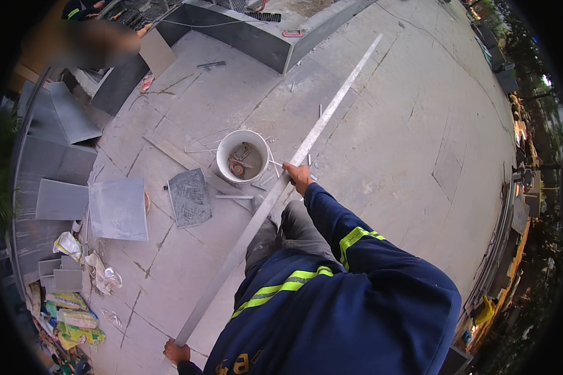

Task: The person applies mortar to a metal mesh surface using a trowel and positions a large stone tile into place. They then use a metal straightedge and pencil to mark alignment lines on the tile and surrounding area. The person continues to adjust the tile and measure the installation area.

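Note:
A long, straight, light-grey bar (338, 97), like an aluminium straightedge, slants from the lower left to the far right in front of my body. My right hand (299, 177) is wrapped round it near its middle, just right of a white bucket. Down at the lower left, my left hand (177, 352) grips the bar's near end. The white bucket (222, 159) stands on the floor with murky water and a reddish tool inside. A dark grey square tile (189, 198) lies left of the bar.
Grey slabs (117, 209) and cut pieces lie at left, with colourful bags (75, 319) nearer. A wooden plank (178, 155) lies behind the bucket. At the back runs a low grey wall (244, 47) bearing a red-framed tool (292, 33). Another person (97, 40) is at the far left.

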A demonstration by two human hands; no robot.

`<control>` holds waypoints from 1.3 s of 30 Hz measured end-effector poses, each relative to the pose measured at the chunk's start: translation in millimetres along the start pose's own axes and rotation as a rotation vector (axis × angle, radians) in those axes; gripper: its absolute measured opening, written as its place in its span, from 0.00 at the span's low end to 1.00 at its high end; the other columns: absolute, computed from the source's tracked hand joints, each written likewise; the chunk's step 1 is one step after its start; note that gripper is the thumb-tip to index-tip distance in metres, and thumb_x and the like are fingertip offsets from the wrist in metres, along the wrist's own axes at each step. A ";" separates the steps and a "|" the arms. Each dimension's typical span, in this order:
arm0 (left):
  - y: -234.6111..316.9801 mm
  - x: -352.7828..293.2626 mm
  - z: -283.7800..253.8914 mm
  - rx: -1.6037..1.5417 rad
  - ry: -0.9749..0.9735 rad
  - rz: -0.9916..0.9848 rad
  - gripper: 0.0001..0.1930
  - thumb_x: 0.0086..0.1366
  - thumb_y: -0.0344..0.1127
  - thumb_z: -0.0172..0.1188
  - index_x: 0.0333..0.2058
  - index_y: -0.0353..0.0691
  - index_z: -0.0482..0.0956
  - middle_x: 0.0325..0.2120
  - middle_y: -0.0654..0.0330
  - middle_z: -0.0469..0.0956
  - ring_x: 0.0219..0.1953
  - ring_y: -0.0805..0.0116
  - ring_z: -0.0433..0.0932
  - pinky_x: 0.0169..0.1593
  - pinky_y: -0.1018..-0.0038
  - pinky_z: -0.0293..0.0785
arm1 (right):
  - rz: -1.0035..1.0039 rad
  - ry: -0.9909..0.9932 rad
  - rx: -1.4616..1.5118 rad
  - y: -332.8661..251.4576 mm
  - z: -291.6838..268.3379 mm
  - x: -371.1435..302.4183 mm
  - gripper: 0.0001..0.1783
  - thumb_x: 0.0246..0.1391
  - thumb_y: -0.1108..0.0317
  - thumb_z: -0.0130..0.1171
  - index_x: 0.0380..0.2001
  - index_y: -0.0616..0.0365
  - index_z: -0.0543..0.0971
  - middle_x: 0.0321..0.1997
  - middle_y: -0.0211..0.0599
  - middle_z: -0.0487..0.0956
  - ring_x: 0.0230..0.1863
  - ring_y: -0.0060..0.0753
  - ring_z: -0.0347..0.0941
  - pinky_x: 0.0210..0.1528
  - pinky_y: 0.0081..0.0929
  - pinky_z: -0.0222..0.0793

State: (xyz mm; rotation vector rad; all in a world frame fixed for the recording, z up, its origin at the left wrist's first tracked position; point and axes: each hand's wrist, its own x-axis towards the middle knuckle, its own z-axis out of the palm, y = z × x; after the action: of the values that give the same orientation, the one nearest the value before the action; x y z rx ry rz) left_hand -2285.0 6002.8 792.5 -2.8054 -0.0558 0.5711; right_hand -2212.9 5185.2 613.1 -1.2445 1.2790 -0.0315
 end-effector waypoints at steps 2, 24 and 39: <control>58.1 24.8 -23.2 -0.016 0.009 0.058 0.11 0.43 0.30 0.66 0.29 0.41 0.80 0.28 0.53 0.82 0.36 0.47 0.82 0.42 0.55 0.75 | -0.005 0.043 0.045 -31.8 -23.1 49.1 0.21 0.50 0.54 0.69 0.33 0.65 0.83 0.29 0.40 0.80 0.25 0.33 0.75 0.28 0.32 0.68; 842.5 348.6 -276.0 -0.138 0.146 0.392 0.11 0.45 0.39 0.72 0.26 0.45 0.78 0.24 0.59 0.79 0.28 0.51 0.81 0.31 0.56 0.77 | 0.005 -0.062 0.067 -370.0 -227.9 735.8 0.23 0.59 0.57 0.65 0.51 0.61 0.78 0.44 0.45 0.81 0.40 0.42 0.82 0.42 0.41 0.83; 1272.4 527.7 -175.5 -0.510 0.009 0.434 0.12 0.56 0.34 0.60 0.40 0.45 0.82 0.37 0.56 0.84 0.42 0.55 0.84 0.50 0.59 0.76 | -1.162 -0.673 -1.593 -400.9 -57.1 688.2 0.40 0.45 0.63 0.69 0.65 0.47 0.71 0.64 0.40 0.75 0.65 0.49 0.70 0.68 0.57 0.60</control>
State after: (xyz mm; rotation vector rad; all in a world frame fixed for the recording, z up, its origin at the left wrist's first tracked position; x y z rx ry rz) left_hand -1752.7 4783.0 396.1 -3.3391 0.4883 0.7224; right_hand -1758.3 4553.9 432.8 -2.8273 -0.4289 0.6200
